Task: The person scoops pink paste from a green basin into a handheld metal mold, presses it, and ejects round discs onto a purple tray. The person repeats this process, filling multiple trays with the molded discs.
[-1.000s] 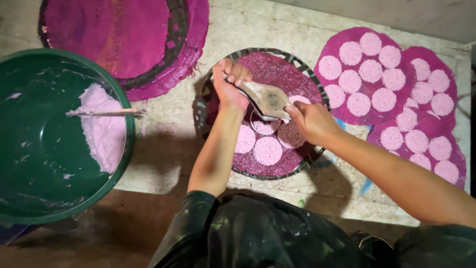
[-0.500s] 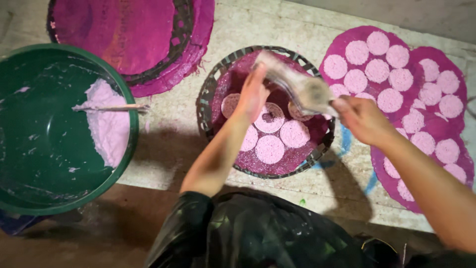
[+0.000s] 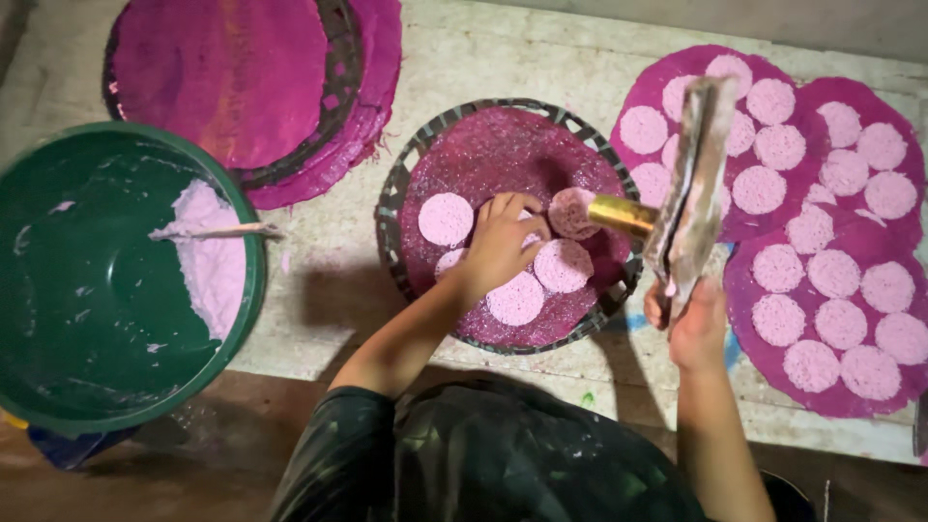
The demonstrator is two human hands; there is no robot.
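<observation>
Left hand (image 3: pixel 500 242) lies flat, fingers spread, on pink discs (image 3: pixel 541 280) in the tray (image 3: pixel 396 208); right hand (image 3: pixel 691 324) grips a metal press (image 3: pixel 691 184)

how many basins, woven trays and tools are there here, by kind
green basin: 1
round woven trays: 2
metal tool, held in the right hand: 1
stick lying in the basin: 1
total: 5
</observation>
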